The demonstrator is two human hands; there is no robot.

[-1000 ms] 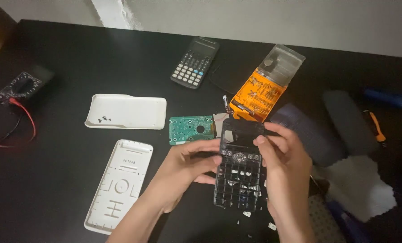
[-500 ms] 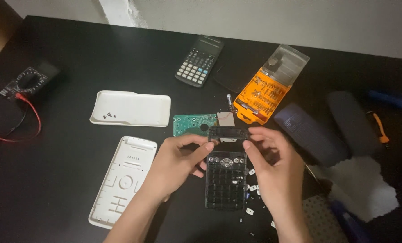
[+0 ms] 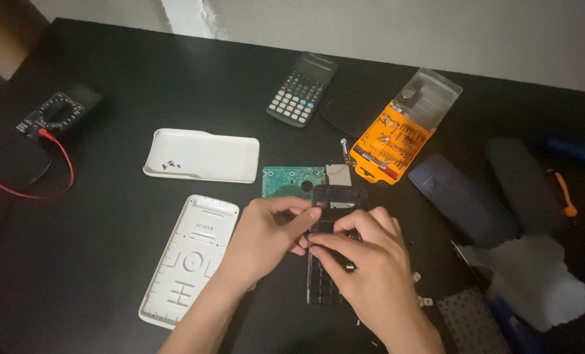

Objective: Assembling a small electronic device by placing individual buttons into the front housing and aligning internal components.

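Observation:
A black calculator front frame (image 3: pixel 325 278) with an open key grid lies flat on the black table (image 3: pixel 109 275). My left hand (image 3: pixel 266 236) grips its left edge with thumb and fingers. My right hand (image 3: pixel 364 269) lies across the frame's middle, its fingertips pressing on the grid. A green circuit board (image 3: pixel 287 180) lies just beyond the frame's top. Small loose key pieces (image 3: pixel 423 300) are scattered to the right of my right hand.
A white back shell (image 3: pixel 187 259) lies left of my hands, a white cover (image 3: pixel 204 156) beyond it. An intact calculator (image 3: pixel 302 88), an orange screwdriver-bit case (image 3: pixel 397 134), a multimeter (image 3: pixel 53 113) with red lead, dark cases (image 3: pixel 463 196) and white paper (image 3: pixel 535 269) surround the spot.
The frame, held tilted up between both hands a second ago, now lies flat on the table. My right hand has moved over its middle.

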